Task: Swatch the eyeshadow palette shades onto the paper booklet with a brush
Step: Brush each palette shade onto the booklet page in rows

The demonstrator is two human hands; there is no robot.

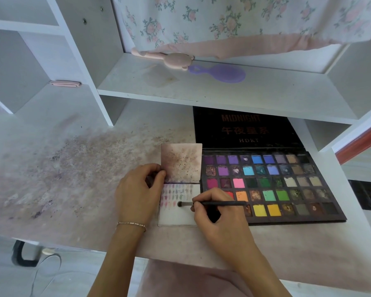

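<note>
A small paper booklet (176, 215) lies open on the desk, its stained upper page (181, 161) folded back and several faint pink, purple and green swatches on its lower page. My left hand (137, 191) holds the booklet's left edge at the fold. My right hand (221, 215) grips a thin black brush (212, 203) lying nearly level, its bristle tip touching the lower page under the swatch rows. The open eyeshadow palette (272, 187), with several rows of coloured pans, sits right beside the booklet; my right hand covers its lower left pans.
The desk top (73, 168) is smeared with powder dust to the left. A low shelf (223, 91) overhangs the palette's black lid and carries a purple hairbrush (223, 72) and a pink tool (169, 58). A floral cloth hangs behind.
</note>
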